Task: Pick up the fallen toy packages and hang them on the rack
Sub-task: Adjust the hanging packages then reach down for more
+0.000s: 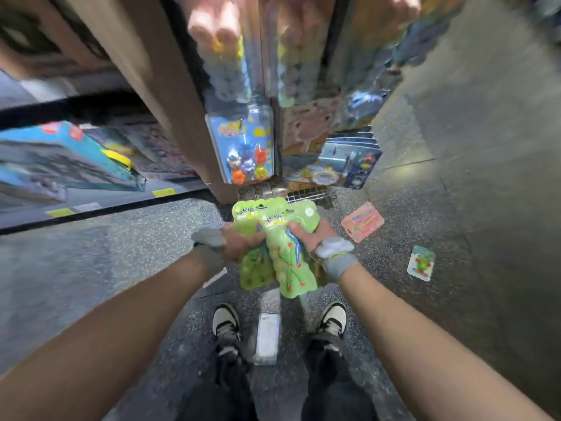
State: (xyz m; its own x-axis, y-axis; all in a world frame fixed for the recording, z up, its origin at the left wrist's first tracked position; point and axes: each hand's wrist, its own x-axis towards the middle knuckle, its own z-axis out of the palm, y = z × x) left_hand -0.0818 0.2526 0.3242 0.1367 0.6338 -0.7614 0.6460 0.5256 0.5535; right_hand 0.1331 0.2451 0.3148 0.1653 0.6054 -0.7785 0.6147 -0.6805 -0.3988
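Both hands, left (pixel 239 243) and right (pixel 309 238), are gripping green packs (pixel 273 235). Two more packs, pink (pixel 362 221) and white (pixel 421 263), are lying on our floor (pixel 425 208).

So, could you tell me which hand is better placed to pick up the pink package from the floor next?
Probably the right hand: the pink package lies on the floor just beyond it, on its side. Both hands now grip green packages.
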